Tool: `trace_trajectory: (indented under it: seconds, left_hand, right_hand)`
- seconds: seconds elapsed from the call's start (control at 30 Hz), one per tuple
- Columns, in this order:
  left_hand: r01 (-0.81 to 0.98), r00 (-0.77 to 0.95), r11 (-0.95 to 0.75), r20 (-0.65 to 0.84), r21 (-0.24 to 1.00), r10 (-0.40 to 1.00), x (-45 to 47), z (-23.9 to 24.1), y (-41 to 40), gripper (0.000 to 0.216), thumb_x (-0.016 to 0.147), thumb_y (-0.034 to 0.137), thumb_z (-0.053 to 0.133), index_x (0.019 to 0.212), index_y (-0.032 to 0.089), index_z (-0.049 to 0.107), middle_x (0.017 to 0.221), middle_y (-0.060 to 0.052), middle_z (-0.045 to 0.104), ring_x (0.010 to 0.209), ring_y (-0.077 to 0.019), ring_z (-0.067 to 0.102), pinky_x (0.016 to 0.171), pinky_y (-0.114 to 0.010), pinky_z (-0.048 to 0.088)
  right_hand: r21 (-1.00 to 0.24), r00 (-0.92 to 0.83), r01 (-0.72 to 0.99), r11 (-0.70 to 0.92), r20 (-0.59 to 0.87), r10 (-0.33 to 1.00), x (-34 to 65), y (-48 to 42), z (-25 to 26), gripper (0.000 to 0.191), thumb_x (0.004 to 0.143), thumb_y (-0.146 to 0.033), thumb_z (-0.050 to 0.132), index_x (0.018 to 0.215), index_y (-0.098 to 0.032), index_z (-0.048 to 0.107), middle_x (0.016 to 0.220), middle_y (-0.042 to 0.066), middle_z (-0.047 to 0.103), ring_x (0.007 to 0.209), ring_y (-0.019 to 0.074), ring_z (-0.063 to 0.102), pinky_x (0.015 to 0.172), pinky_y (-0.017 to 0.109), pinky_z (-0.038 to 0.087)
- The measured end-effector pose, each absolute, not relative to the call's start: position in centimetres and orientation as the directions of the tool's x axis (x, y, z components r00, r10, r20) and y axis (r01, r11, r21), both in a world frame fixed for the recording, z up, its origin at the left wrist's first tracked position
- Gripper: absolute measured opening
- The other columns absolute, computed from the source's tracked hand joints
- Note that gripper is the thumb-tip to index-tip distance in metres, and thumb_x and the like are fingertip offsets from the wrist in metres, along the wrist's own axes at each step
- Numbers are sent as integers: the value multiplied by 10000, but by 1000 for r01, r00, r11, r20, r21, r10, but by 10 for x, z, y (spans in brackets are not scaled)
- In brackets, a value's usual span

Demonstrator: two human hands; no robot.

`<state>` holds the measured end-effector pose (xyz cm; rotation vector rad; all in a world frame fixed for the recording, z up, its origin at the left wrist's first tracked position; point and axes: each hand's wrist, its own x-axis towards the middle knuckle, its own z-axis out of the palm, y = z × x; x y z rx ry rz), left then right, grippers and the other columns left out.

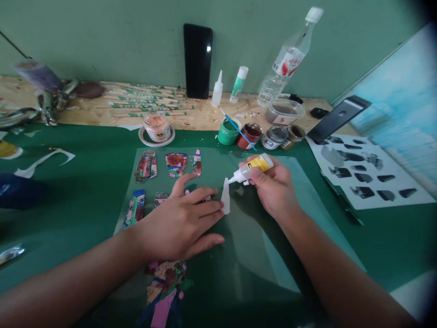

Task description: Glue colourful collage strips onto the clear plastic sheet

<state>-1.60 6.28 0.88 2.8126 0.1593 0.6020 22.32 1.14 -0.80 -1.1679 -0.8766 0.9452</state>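
Smooth green tabletop (85, 191) | tapered cutout (226, 198) | right hand (276, 184): nozzled plastic bottle (246, 172)

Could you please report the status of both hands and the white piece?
Right hand holding yellow-labelled bottle; left hand touching white piece. Nozzle at piece's narrow end. Nothing visibly blocking it.

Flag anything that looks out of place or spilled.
The brush lies slantwise across the green jar and red jar, an unsteady-looking perch. Pale crumbs litter the wood behind them, looking untidy. I see no clear spill.
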Motion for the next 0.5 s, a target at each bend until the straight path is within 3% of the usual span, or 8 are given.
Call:
trace_trajectory:
  seconds: [0.37, 0.5]
  left_hand:
    - [57, 913, -959, 375, 277, 163, -16, 10, 62, 326, 986, 409, 553, 1175, 186, 698, 1152, -50, 762, 1210, -268, 601, 1235, -573, 63]
    - [65, 913, -957, 371, 283, 172, -16, 10, 62, 322, 989, 417, 545, 1170, 202, 702, 1157, -50, 762, 1213, -266, 597, 1230, -564, 82]
  right_hand:
    - [-978, 522, -153, 140, 40, 852, 218, 19, -10, 312, 734, -451, 827, 876, -235, 654, 791, 18, 687, 574, 123, 496, 557, 321, 411]
    - [-975, 508, -178, 136, 27, 861, 218, 19, -8, 307, 702, -443, 851, 845, -236, 675, 758, 7, 674, 589, 131, 512, 573, 319, 416]
